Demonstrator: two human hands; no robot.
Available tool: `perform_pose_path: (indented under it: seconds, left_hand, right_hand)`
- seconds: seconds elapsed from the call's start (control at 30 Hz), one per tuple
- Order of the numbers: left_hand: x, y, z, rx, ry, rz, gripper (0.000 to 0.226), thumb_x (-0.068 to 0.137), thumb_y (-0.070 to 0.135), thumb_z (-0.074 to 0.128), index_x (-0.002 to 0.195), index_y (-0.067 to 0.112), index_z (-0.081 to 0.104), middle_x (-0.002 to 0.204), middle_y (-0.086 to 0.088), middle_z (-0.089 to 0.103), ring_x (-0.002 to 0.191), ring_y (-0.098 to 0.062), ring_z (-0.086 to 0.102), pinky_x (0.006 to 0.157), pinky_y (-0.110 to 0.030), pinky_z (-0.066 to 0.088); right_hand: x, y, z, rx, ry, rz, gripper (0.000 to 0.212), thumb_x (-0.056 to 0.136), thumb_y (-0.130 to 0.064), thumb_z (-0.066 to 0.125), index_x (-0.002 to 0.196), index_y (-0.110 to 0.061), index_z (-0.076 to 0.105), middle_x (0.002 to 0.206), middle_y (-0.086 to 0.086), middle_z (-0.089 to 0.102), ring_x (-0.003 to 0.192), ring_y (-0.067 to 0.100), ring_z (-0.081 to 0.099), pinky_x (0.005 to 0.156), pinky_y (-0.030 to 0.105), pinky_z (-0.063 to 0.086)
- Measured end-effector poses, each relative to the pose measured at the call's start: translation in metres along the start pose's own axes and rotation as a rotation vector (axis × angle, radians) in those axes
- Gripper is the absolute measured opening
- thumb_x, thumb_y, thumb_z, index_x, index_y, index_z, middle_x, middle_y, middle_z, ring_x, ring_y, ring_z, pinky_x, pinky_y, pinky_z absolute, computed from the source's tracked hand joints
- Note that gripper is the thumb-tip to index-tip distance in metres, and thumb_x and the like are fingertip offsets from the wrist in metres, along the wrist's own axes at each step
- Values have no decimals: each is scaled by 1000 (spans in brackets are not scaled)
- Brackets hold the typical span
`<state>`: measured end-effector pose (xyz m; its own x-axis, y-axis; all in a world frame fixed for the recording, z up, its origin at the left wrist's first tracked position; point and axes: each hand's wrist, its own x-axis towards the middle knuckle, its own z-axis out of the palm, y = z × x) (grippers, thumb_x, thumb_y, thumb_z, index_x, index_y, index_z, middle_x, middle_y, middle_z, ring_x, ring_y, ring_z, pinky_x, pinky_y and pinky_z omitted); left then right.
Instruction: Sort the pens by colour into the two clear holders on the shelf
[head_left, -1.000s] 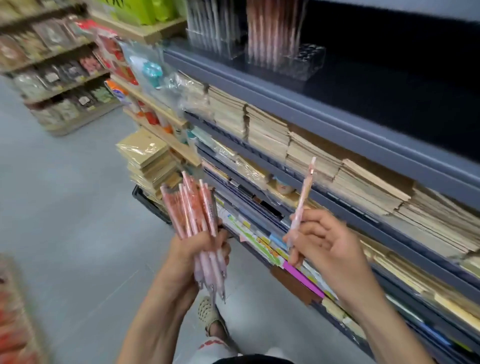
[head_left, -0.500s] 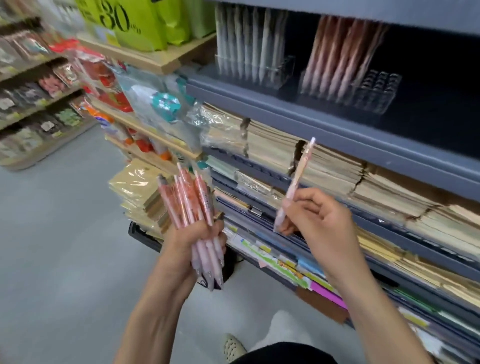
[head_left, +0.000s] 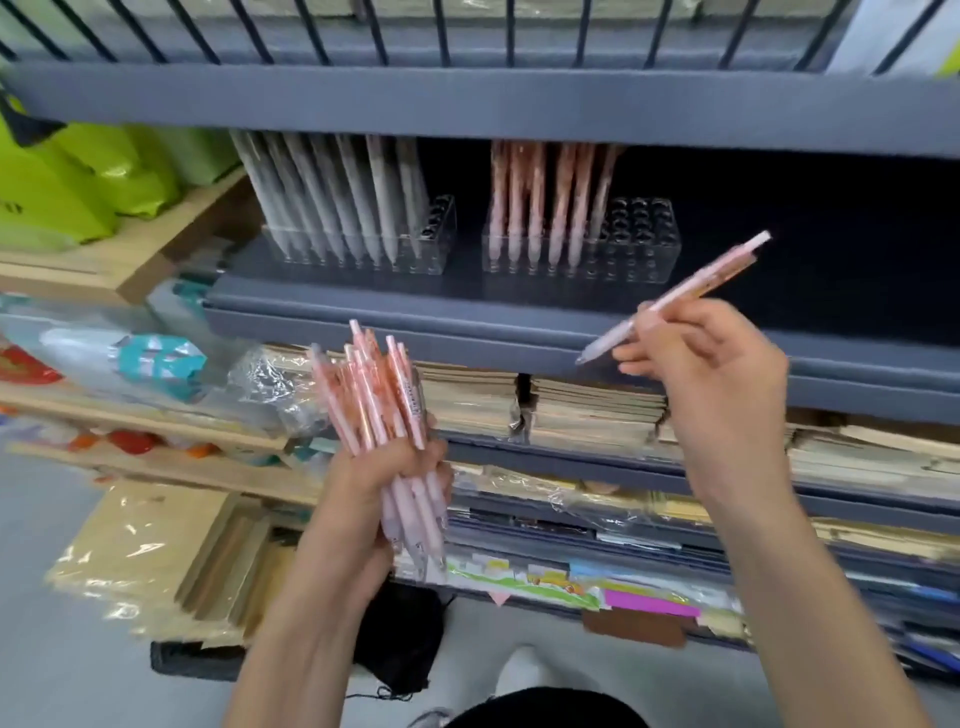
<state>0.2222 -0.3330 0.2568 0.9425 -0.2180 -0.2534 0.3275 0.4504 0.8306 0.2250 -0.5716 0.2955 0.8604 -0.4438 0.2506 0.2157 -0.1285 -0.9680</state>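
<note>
My left hand (head_left: 384, 483) grips a bundle of several pink pens (head_left: 371, 389), clicker ends up, in front of the lower shelves. A single pink pen (head_left: 675, 296) is pinched in my right hand (head_left: 711, 374); it slants with its tip down-left and its clicker up-right, below and right of the holders. On the grey shelf stand two clear holders: the left holder (head_left: 436, 249) is nearly filled with grey-white pens (head_left: 322, 202). The right holder (head_left: 644, 244) carries several pink pens (head_left: 545, 197) on its left side, with open holes on its right.
The grey shelf edge (head_left: 467, 312) runs just below the holders; another shelf (head_left: 467, 98) hangs close above the pens. Stacks of brown notebooks (head_left: 597, 410) fill the shelf beneath. Green bags (head_left: 78, 182) and wrapped goods sit at left; a black bag (head_left: 400, 634) lies on the floor.
The view has swung up to face the holders. My right hand has risen and moved right, tilting the single pen from near upright to a slant. The left hand's bundle stays held.
</note>
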Motion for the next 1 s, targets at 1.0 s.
perform_pose_path:
  seconds: [1.0]
  left_hand:
    - [49, 24, 24, 109, -234, -137, 63, 41, 15, 75, 102, 5, 60, 70, -6, 63, 52, -16, 56, 49, -25, 50]
  right_hand:
    - [129, -37, 48, -1187, -98, -85, 27, 101, -26, 44, 114, -8, 60, 122, 15, 62, 113, 34, 57, 85, 28, 41]
